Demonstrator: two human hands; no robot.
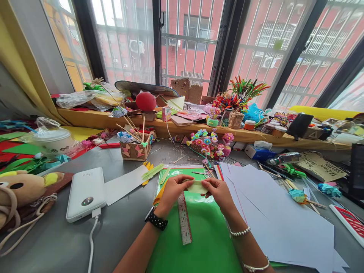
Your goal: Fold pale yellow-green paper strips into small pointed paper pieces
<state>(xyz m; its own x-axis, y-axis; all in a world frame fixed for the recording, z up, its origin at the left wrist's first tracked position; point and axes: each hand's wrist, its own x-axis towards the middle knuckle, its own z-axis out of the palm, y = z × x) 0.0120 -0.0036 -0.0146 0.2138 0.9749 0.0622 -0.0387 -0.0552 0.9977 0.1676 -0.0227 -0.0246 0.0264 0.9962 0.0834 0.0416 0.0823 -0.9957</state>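
A small pale yellow-green piece of paper [196, 187] is stretched between my two hands. My left hand [176, 189] pinches its left end with thumb and fingers, and my right hand [217, 191] pinches the right end. Both hands are over a glossy green sheet [204, 231]. On that sheet a patterned ruler [184, 222] lies lengthwise, its upper end beneath the paper and left hand. Scissors [205, 173] rest just beyond the hands. Folded green and orange paper strips [149, 173] lie to the left.
White paper sheets [284, 216] are stacked at the right. A white power bank [87, 193] with a cable stands left, near a plush toy [25, 189]. Behind are a cardboard box with sticks [136, 148] and colourful crafted flowers [206, 144]. A red-and-white calculator [348, 223] lies far right.
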